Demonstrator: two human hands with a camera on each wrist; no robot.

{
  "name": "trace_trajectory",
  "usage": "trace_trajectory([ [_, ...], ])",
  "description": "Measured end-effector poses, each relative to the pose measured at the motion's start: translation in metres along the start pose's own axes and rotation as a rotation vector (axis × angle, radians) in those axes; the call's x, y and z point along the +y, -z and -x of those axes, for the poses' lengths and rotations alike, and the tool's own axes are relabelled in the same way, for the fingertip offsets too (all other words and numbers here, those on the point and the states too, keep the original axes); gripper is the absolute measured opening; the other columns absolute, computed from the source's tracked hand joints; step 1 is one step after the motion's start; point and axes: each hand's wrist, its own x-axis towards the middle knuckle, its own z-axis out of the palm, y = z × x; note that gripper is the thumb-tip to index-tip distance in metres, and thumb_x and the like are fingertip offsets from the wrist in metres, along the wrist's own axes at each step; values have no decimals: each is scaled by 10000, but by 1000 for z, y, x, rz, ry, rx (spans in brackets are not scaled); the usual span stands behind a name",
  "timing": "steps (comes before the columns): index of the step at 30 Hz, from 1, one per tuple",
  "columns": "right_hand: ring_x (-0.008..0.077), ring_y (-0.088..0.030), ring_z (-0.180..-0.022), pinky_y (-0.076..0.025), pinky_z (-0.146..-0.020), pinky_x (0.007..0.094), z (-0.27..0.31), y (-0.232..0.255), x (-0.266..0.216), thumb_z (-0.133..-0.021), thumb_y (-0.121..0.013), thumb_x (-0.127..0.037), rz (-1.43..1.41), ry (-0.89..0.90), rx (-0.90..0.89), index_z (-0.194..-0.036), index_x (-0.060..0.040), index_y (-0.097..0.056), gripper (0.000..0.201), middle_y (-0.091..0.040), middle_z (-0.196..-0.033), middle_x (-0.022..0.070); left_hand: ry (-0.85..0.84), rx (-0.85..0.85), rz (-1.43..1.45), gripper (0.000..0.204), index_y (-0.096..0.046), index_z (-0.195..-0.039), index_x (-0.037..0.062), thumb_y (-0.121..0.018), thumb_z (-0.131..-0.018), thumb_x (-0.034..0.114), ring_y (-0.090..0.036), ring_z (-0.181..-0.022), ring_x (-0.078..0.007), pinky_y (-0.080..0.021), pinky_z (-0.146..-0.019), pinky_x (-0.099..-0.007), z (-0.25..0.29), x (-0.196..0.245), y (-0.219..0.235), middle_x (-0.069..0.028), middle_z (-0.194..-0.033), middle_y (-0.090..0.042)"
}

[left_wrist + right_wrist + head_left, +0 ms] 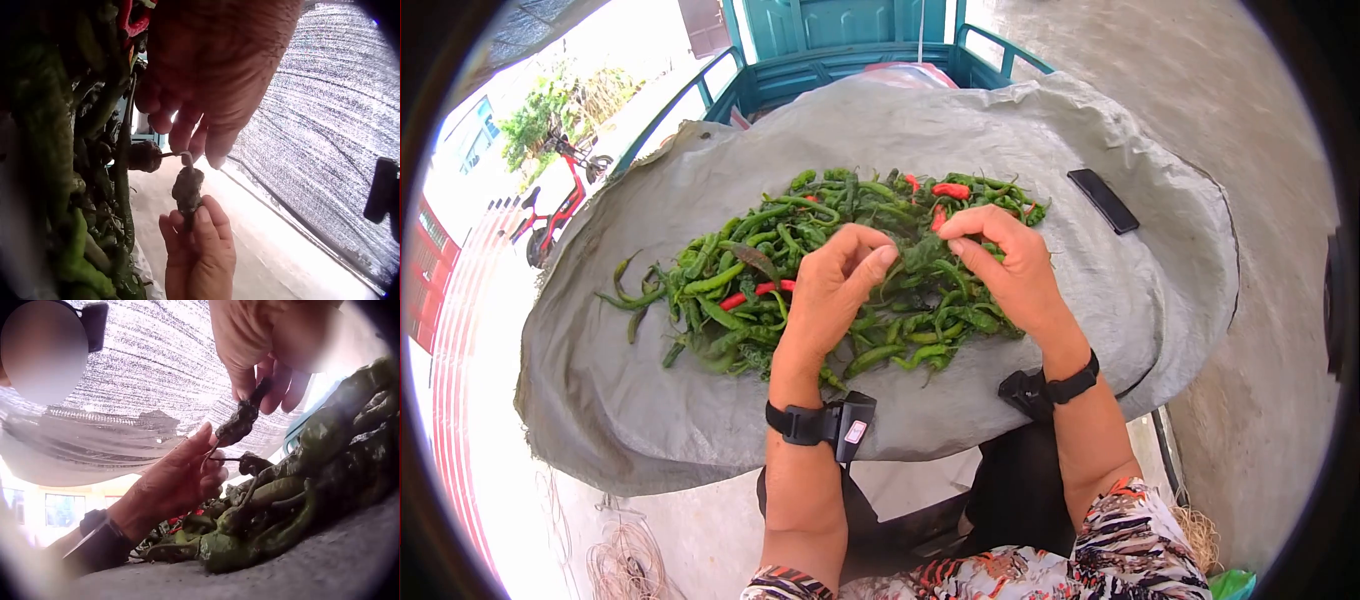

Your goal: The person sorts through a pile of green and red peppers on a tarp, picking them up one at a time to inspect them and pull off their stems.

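Observation:
A heap of green peppers (730, 270) with a few red ones (950, 190) lies on a grey sheet (650, 400). Above it, the right hand (1015, 275) pinches a dark, wrinkled pepper (187, 190) between thumb and fingers. The left hand (835, 290) has its thumb and fingertips at that pepper's curved stem, gripping it. A second dark pepper (253, 464) has its thin stem reaching to the same fingertips. In the right wrist view the right hand (262, 337) is above and the left hand (175, 484) lower left.
A black phone (1103, 201) lies on the sheet, right of the heap. Behind the sheet stands a teal metal cart frame (850, 55). A red two-wheeler (565, 200) is at the far left, and coiled cord (630, 565) lies on the floor lower left.

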Motion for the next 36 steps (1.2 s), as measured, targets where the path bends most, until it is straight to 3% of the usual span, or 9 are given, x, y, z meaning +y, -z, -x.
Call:
trace_trajectory([
  [6, 125, -630, -944, -500, -833, 286, 2, -4, -2, -914, -643, -28, -126, -135, 98, -1043, -45, -678, 135, -668, -1000, 26, -5, -178, -180, 240, -663, -993, 38, -660, -960, 276, -508, -658, -49, -421, -578, -221, 0, -1, 3, 35, -749, -573],
  [11, 81, -599, -914, -494, -795, 247, 3, -9, 4, -953, -616, -50, -381, -204, 58, -1099, -29, -651, 152, -648, -1004, 8, 37, -172, -35, 290, -683, -986, 46, -562, -1010, 309, -519, -650, -61, -415, -585, -218, 2, 10, 3, 19, -746, -592],
  [17, 88, -606, -922, -505, -822, 269, 3, -14, 10, -960, -598, -55, -360, -244, -6, -1111, -36, -645, 160, -657, -1015, 10, 38, -231, 117, 353, -679, -972, 47, -507, -1027, 351, -515, -671, -73, -411, -620, -220, 7, 14, 4, 14, -759, -597],
  [20, 146, -622, -960, -499, -859, 315, 4, -16, 7, -931, -620, -69, -156, -201, -40, -1108, -58, -657, 181, -678, -1036, 46, 33, -238, 128, 375, -671, -949, 50, -495, -1026, 372, -510, -677, -76, -408, -630, -224, 7, 13, 6, 15, -763, -593],
  [23, 242, -622, -1015, -476, -909, 368, 4, -13, 10, -890, -644, -77, 153, 13, 6, -1080, -79, -669, 192, -686, -1072, 93, 31, -193, 116, 386, -661, -914, 51, -481, -1026, 373, -512, -676, -83, -408, -627, -231, 5, 11, 5, 8, -762, -594],
  [26, 317, -598, -1065, -452, -944, 421, -1, 0, 14, -865, -659, -124, 354, 32, 98, -1045, -87, -681, 185, -684, -1086, 119, -11, -122, 108, 379, -652, -889, 51, -470, -1025, 353, -509, -672, -87, -406, -624, -237, 4, 9, 7, 3, -748, -589],
  [29, 329, -599, -1066, -447, -948, 445, 3, 21, 42, -876, -645, -174, 618, -104, 238, -1065, -104, -675, 204, -686, -1078, 113, -50, -16, -19, 375, -643, -861, 27, -465, -1010, 322, -516, -641, -104, -416, -615, -249, 2, 6, 9, -25, -769, -590],
  [33, 348, -602, -1078, -451, -948, 475, 14, 45, 70, -879, -621, -188, 857, -392, 159, -1138, -125, -658, 269, -685, -1086, 121, -157, 172, -326, 243, -642, -925, 5, -525, -981, 210, -501, -616, -93, -426, -602, -246, -6, -11, 11, -33, -861, -583],
  [36, 350, -624, -1060, -473, -911, 483, 20, 51, 83, -870, -613, -177, 958, -566, 19, -1178, -138, -639, 312, -692, -1091, 125, -176, 332, -310, 92, -645, -980, 20, -612, -907, 65, -512, -645, -144, -444, -612, -297, -6, -8, 5, -59, -861, -562],
])
